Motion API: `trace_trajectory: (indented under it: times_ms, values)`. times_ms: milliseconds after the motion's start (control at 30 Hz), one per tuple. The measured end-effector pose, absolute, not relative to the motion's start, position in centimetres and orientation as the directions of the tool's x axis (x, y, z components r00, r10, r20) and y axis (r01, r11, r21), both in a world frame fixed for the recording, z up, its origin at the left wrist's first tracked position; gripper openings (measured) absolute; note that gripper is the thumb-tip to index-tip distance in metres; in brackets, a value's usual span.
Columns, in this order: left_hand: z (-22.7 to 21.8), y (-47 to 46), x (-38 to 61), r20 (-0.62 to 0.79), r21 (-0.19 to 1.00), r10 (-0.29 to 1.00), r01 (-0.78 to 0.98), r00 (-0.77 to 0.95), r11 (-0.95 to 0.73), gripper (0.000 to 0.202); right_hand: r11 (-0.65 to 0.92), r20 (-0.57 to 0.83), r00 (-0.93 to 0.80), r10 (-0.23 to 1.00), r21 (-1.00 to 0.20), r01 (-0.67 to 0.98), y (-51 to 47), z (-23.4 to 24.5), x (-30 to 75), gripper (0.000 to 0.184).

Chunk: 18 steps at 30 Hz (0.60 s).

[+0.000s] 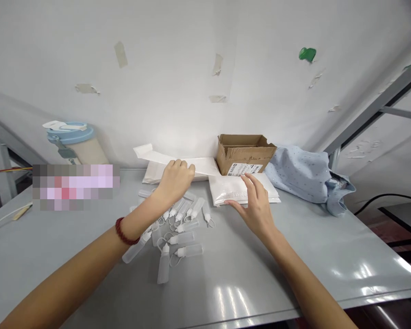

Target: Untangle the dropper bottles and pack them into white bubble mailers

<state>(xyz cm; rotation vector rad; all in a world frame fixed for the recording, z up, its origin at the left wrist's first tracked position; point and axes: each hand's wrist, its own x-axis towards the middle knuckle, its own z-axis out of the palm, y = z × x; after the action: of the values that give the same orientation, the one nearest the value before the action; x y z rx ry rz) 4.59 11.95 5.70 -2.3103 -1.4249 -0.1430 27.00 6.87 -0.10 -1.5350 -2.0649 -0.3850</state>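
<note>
My left hand (176, 180) is closed in a pinch on a long white paper strip (164, 158) that it holds up above the table. The strip runs from the far left to the brown cardboard box (243, 153). My right hand (255, 203) rests open, fingers spread, on a stack of white plastic bags (226, 187) in front of the box. Several small white squeeze bottles (178, 233) with tethered caps lie scattered on the grey table (277, 256) under my left forearm, which wears a red bead bracelet (123, 233).
A second stack of white bags (154, 172) lies behind my left hand. A light blue cloth (304, 176) is bunched right of the box. A container with a blue lid (70, 135) stands at the far left by the white wall. A black cable (383, 198) runs at the right.
</note>
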Motion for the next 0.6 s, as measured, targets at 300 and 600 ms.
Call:
trace_trajectory:
  times_ms: [300, 600]
  values:
    - [3.9, 5.0, 3.6, 0.582, -0.237, 0.51, 0.732, 0.633, -0.639, 0.026, 0.557, 0.74, -0.479, 0.472, 0.17, 0.813, 4.9, 0.6, 25.1, 0.034]
    - [5.1, 8.0, -4.0, 0.01, 0.839, 0.998, 0.544, -0.06, 0.024, 0.056, 0.514, 0.792, -0.397, 0.465, 0.124, 0.849, 5.4, 1.0, 25.9, 0.04]
